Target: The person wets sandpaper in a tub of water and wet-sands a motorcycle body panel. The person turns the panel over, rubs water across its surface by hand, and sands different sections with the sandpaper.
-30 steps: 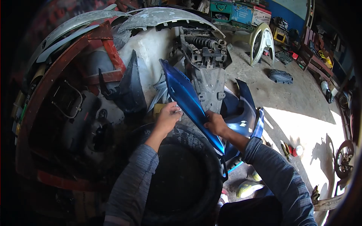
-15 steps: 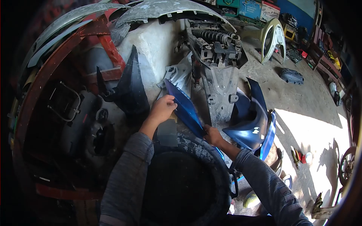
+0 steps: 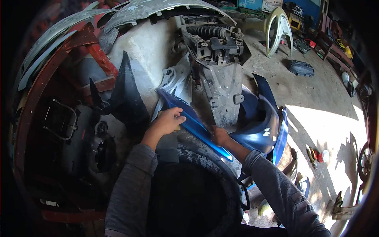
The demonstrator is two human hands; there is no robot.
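Note:
A long, pointed blue fairing panel (image 3: 197, 125) lies slantwise in front of me, above a black tyre (image 3: 189, 152). My right hand (image 3: 220, 136) is closed around its lower right part. My left hand (image 3: 167, 123) is closed, with its fingertips against the panel's upper left side. Whatever those fingers pinch, if anything, is hidden. Just under the left hand, a grey sheet (image 3: 167, 147) with a yellowish-brown piece at its top rests against the tyre's rim.
A larger blue fairing (image 3: 260, 132) sits to the right on the concrete floor. Ahead is a dirty motorcycle frame section (image 3: 215, 43) with a spring. A black pointed panel (image 3: 127, 93) and a red metal frame (image 3: 51, 67) stand left. Pliers (image 3: 311, 157) lie in the sunlit patch.
The blue panel has turned, its pointed tip shifting left and down and its lower face catching more light. My left hand has slid lower along it. The camera view has shifted slightly.

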